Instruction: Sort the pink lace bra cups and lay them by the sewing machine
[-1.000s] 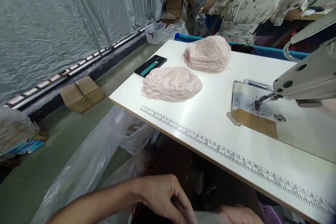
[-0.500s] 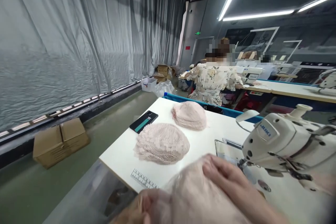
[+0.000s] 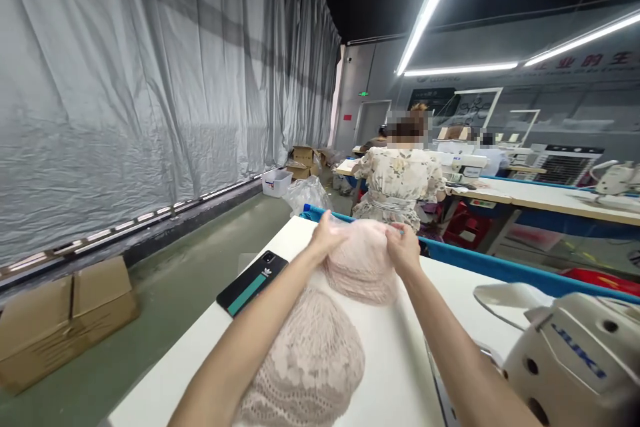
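Pink fabric, fingers at edges, stack below

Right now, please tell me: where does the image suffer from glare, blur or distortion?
Head view: the long ceiling light is burnt to plain white; head view: the pale fabric between the hands looks softly blurred; head view: the sewing machine seems stretched toward the edge.

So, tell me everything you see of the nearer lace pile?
The nearer lace pile is pinkish beige, domed and layered, of what looks like soft openwork fabric, with rows of small holes low on its near side. It lies on the white table, partly hidden behind the left forearm; whether the two touch isn't clear.
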The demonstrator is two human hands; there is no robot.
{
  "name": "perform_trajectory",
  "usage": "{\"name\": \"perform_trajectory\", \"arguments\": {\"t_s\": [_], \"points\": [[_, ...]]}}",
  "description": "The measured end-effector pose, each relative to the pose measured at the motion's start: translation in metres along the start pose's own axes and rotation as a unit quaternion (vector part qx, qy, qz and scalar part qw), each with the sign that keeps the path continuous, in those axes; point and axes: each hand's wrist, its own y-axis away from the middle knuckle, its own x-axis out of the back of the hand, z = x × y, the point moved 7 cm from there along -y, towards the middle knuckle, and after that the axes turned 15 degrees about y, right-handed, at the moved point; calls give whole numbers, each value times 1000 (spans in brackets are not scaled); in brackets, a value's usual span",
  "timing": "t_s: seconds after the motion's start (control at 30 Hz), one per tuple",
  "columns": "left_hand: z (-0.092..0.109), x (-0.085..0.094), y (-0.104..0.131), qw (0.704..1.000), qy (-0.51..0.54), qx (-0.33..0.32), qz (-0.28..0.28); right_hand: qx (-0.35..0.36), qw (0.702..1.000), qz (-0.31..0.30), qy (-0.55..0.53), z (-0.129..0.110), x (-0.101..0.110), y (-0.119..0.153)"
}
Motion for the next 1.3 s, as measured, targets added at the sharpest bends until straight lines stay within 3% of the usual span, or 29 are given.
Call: {"name": "perform_trajectory", "arguments": {"t_s": [0.13,0.2,0.27,0.37,0.43,0.5,0.6,0.73,0.93,1.13,1.3], "points": [[-34,-22,-6,987,-155,23,-30,-91,985,-8,144,36,-13,4],[-38,-25,-2,975,-219,32,-39,-104,976,2,189,38,-11,10],[-30,-23,7,961,-271,23,-46,-96,970,37,220,28,-4,20],[-2,-12,37,944,-320,-17,-80,-1,971,54,232,-5,5,45],[12,-6,71,932,-332,-34,-140,124,969,-24,214,-30,-1,73],[17,1,112,919,-335,-33,-205,245,943,-135,179,-49,-8,111],[12,10,165,904,-339,-26,-257,319,910,-219,148,-51,-5,161],[3,17,191,915,-338,-40,-216,332,898,-242,155,-33,2,195],[4,24,185,940,-288,-47,-179,359,894,-229,141,-24,6,223],[11,29,185,956,-243,-36,-162,399,875,-238,136,-40,7,223],[25,16,205,959,-236,-79,-133,417,873,-215,134,-56,6,214]]}}
